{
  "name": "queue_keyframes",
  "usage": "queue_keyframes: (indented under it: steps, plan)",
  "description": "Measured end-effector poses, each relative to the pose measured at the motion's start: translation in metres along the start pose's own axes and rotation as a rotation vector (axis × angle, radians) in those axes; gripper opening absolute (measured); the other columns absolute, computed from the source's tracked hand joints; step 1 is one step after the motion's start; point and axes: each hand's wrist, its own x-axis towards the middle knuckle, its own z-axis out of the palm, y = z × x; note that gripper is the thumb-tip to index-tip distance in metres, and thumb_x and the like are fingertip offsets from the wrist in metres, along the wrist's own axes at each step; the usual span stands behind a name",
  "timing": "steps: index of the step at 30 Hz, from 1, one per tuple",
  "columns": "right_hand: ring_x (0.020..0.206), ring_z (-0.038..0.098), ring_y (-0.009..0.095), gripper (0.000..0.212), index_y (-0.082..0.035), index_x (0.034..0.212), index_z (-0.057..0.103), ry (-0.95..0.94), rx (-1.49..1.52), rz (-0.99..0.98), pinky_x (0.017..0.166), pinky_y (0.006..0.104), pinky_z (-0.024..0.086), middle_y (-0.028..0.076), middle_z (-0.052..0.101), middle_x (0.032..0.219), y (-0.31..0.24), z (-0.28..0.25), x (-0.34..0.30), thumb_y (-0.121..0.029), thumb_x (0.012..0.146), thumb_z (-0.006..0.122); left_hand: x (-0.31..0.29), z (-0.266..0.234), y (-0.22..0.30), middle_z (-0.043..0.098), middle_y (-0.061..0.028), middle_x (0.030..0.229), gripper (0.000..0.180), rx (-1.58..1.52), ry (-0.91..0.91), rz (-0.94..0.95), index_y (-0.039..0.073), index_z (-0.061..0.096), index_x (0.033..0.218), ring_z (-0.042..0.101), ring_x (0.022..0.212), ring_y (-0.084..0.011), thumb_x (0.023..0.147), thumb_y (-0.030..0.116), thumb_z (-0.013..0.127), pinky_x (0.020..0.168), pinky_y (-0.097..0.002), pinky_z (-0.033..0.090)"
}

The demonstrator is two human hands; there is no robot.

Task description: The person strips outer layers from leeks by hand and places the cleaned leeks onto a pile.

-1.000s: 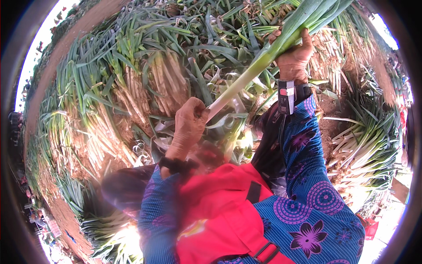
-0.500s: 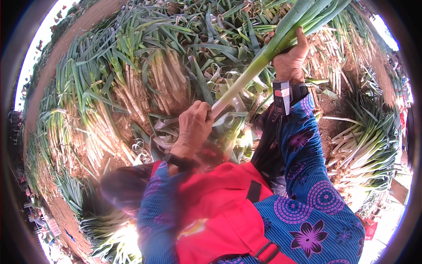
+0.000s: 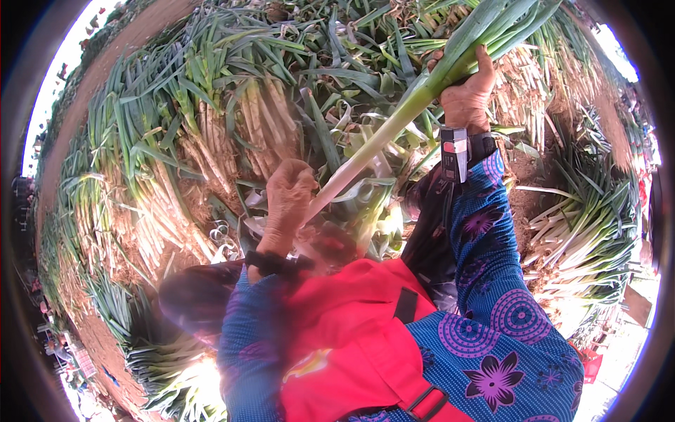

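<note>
A long leek (image 3: 380, 138) with a pale stem and green leaves slants across the middle, its leafy top at the upper right. My right hand (image 3: 467, 98) is wrapped round it where the stem turns green, thumb raised beside the leaves. The stem's lower end runs down beside my left hand (image 3: 285, 200), whose fingers are curled closed. What those fingers hold, if anything, is hidden. Loose, stripped leaves (image 3: 373, 204) lie beneath the stem.
Leeks with earthy roots lie in a heap (image 3: 162, 204) on the left, and more roots (image 3: 520, 88) show at the upper right. Cleaner pale-stemmed leeks (image 3: 583, 232) are piled at the right, others (image 3: 176, 376) at the lower left. A red apron (image 3: 358, 309) covers my lap.
My left hand has moved left and slightly up, off the stem's lower end, which now shows further down. My right hand and the leek have barely shifted.
</note>
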Motion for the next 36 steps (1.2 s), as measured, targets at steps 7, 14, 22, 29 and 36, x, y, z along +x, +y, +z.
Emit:
queue_keyframes:
  steps: [7,14,22,29,36]
  plan:
    - [0.068,0.055,0.029,0.042,-0.007,0.104,0.051,-0.029,0.074,0.064,0.064,0.0427,0.045,0.010,0.054,0.082,0.006,0.002,0.000,-0.046,0.086,0.053,-0.005,0.023,0.018,0.055,0.0026,0.082,0.021,0.285,-0.129,0.343,0.004,0.059,0.099,0.051,0.077,-0.0071,0.084,0.013,0.071,0.073,-0.0223,0.045]
    - [0.071,0.052,0.029,0.044,-0.006,0.103,0.053,-0.134,0.202,0.117,0.066,0.0415,0.043,0.010,0.054,0.082,0.005,0.005,-0.001,-0.046,0.085,0.054,-0.001,0.019,0.007,0.058,0.0014,0.081,0.014,-0.056,-0.179,0.148,0.004,0.059,0.093,0.053,0.072,-0.0046,0.083,0.006,0.069,0.062,-0.0201,0.043]
    - [0.071,0.052,0.028,0.045,-0.005,0.102,0.053,-0.201,0.223,0.125,0.067,0.0410,0.042,0.011,0.054,0.081,0.005,0.004,0.000,-0.046,0.085,0.055,-0.002,0.019,0.011,0.057,0.0025,0.077,0.006,0.105,-0.168,0.160,0.004,0.059,0.088,0.051,0.070,-0.0051,0.087,0.007,0.064,0.063,-0.0204,0.042]
    - [0.071,0.052,0.028,0.044,-0.005,0.103,0.052,-0.162,0.232,0.154,0.066,0.0411,0.043,0.011,0.054,0.081,0.004,-0.001,0.003,-0.046,0.086,0.053,-0.002,0.006,0.008,0.057,0.0018,0.079,0.007,-0.095,-0.098,0.168,0.006,0.058,0.093,0.050,0.071,-0.0057,0.091,0.012,0.060,0.062,-0.0204,0.041]
    - [0.071,0.052,0.029,0.043,-0.006,0.103,0.053,-0.118,0.238,0.171,0.065,0.0414,0.043,0.010,0.055,0.084,0.007,-0.006,0.008,-0.045,0.085,0.055,-0.004,-0.005,0.012,0.061,-0.0020,0.076,0.011,-0.503,-0.004,-0.021,0.007,0.058,0.092,0.064,0.076,-0.0145,0.093,0.018,0.060,0.064,-0.0266,0.052]
